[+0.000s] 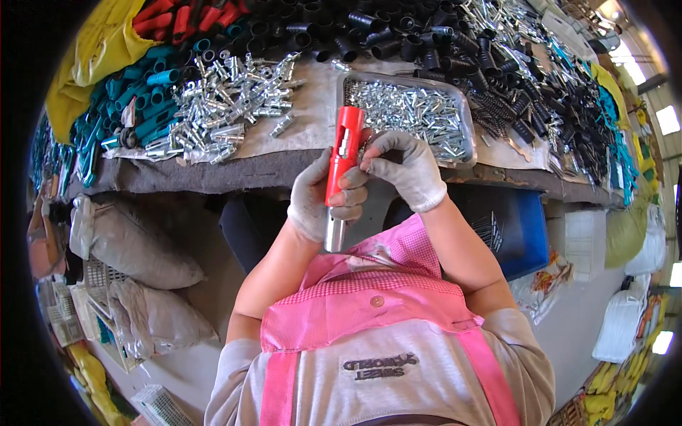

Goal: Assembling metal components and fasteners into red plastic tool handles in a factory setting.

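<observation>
My left hand, in a grey-coated glove, wraps round a red tubular housing held upright. A slot in its upper part shows metal inside, and a silver metal cylinder sticks out below my fingers. My gloved right hand is closed in a pinch just right of the housing. What its fingertips hold, if anything, is too small to make out. Beyond both hands, a clear tray on the bench holds many small metal pins.
Silver metal fittings lie piled left of the tray, beside teal tubes. Red housings lie by a yellow sack. Black sleeves and springs cover the back and right. A blue bin stands below the bench edge.
</observation>
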